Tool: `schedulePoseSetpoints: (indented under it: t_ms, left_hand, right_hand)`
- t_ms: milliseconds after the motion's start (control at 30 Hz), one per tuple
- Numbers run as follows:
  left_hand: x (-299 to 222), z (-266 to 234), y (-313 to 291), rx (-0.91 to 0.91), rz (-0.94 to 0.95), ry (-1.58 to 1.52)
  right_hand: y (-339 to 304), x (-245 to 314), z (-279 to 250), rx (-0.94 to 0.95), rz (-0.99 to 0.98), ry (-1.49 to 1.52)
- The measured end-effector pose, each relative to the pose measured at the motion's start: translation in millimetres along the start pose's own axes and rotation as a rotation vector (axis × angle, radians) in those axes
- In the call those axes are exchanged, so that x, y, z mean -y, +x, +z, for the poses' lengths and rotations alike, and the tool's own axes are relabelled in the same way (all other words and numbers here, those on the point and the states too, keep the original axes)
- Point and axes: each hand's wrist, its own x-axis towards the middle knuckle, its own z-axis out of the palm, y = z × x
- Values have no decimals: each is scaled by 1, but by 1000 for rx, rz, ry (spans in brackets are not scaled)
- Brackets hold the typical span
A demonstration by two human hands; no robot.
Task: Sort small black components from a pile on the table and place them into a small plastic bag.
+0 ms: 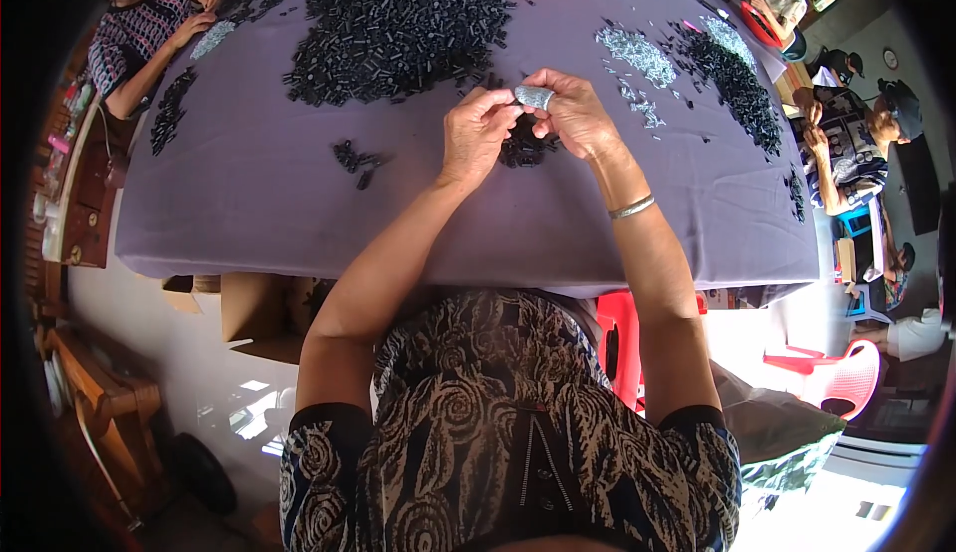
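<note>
Above the purple-covered table, my left hand (pixel 475 134) and my right hand (pixel 578 119) meet with fingertips almost touching. Thumb and fingers of the left are pinched together; what they grip, if anything, is too small to make out. The right is closed too, with a silver-grey wrapping (pixel 534 97) that seems to go round one of its digits. Any piece between its fingertips is hidden. Just below the hands lies a small heap of black cylindrical parts (pixel 526 151). A few more black parts (pixel 356 162) lie to the left.
A large pile of black parts (pixel 398 29) covers the table's far middle. Small clear or silvery pieces (pixel 637 57) and another black pile (pixel 735 89) lie at the right. Other people work at the left (pixel 149 29) and right (pixel 846 139) edges. A cardboard box (pixel 261 313) stands below the table.
</note>
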Motion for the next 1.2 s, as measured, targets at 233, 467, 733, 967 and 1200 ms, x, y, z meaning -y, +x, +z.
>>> schedulePoseSetpoints:
  t_ms: [233, 467, 733, 967, 1200]
  left_hand:
    - [6, -7, 3, 16, -39, -149]
    - [-3, -3, 1, 35, -67, -216]
    - [-17, 2, 1, 128, 30, -431]
    - [-21, 1, -3, 147, -85, -336]
    - [-34, -4, 1, 296, -169, -627]
  right_hand:
    - [8, -4, -6, 72, 79, 131]
    - [-1, -14, -9, 71, 101, 341]
    - [-5, -22, -5, 278, 76, 255]
    - [-8, -32, 8, 246, 76, 467]
    - [-9, -44, 36, 303, 5, 669]
